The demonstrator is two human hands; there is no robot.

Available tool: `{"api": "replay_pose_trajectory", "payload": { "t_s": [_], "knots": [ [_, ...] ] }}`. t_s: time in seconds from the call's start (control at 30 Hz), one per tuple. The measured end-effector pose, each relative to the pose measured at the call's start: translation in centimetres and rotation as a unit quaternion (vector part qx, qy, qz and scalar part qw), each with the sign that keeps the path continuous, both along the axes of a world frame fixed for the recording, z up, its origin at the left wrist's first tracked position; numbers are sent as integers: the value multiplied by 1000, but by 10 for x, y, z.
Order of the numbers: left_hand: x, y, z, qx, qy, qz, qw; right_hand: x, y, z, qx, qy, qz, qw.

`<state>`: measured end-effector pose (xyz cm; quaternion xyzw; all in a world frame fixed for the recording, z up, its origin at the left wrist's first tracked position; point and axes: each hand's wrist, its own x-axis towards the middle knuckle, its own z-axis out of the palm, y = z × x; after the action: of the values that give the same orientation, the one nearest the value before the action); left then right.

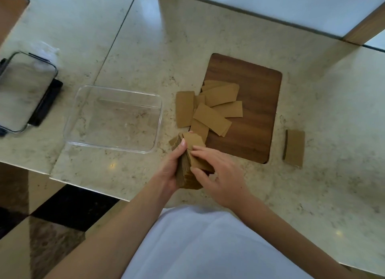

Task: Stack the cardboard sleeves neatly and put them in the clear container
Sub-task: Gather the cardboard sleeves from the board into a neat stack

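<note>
The left hand point(169, 170) grips a stack of cardboard sleeves point(190, 166) from its side, while the right hand point(218, 174) pinches its top sleeve. The clear container point(68, 130) sits beside them, holding nothing.

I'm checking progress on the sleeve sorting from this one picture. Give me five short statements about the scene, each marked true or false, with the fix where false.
1. The clear container already holds sleeves. False: nothing lies in it.
2. The left hand grips a stack of sleeves. True.
3. The right hand rests on the wooden board. False: its fingers are on the held stack.
4. Loose sleeves lie scattered, partly on the wooden board. True.
5. The container lid sits to the right of the board. False: it lies at the far left; a small separate stack lies to the right.
</note>
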<state>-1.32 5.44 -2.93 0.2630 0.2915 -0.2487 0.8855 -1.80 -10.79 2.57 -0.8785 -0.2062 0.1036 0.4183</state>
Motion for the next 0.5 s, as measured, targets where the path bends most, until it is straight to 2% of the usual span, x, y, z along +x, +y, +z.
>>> {"api": "replay_pose_trajectory", "payload": {
  "t_s": [0.17, 0.2, 0.3, 0.33, 0.4, 0.5],
  "knots": [
    [-2, 1, -5, -46, -29, -19, 998, -4, -2, 5, 12, 1, -19, 1000],
    [-2, 1, -6, -43, -22, -23, 999, 2, -1, 7, 24, 23, -30, 999],
    [1, 2, -7, -41, -9, -20, 999, 39, -1, 5, 88, 168, -100, 977],
    [4, 3, -7, -47, -5, -13, 999, 57, -2, -1, 85, 183, -135, 970],
    [11, 2, -5, -59, -4, -1, 998, 93, -7, -15, -9, 147, -183, 972],
    [20, 3, -6, -64, -7, 10, 998, 134, -5, -43, -201, 153, -164, 954]
  ]
}}
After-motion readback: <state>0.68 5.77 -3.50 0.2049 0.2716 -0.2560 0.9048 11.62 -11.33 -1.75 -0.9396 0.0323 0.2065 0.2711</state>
